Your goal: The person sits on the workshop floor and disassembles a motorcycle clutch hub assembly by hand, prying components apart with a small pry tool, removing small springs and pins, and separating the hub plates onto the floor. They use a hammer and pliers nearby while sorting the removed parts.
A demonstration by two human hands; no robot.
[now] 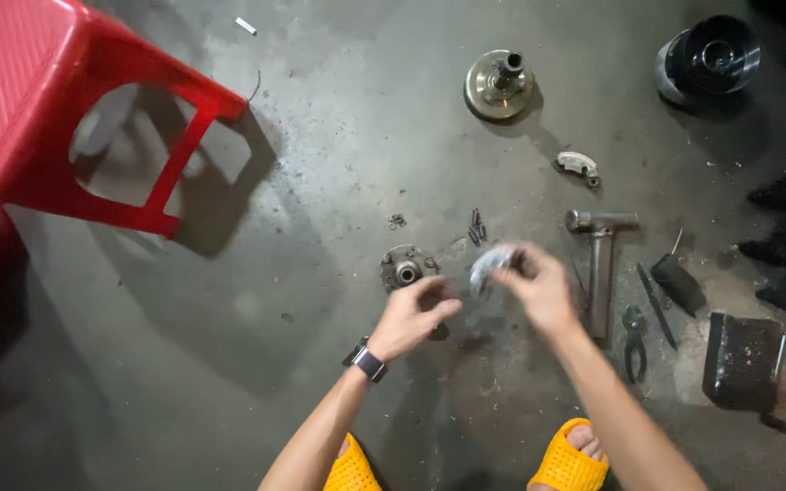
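Note:
My right hand (540, 289) grips a small round silvery metal part (487, 269), blurred by motion, just above the concrete floor. My left hand (413, 315), with a watch on its wrist, hovers beside it with fingers curled and pinched; whether it holds anything I cannot tell. A round metal hub with a centre hole (405, 268) lies on the floor just beyond my left hand. Several small dark bolts (477, 227) lie a little farther out.
A hammer (600, 264), pliers (633, 339), a dark blade tool (675, 282) and a dark box (742, 360) lie at right. A flanged disc with shaft (499, 84), curved metal shoe (578, 165) and black drum (710, 60) lie farther out. A red plastic stool (65, 109) stands at left.

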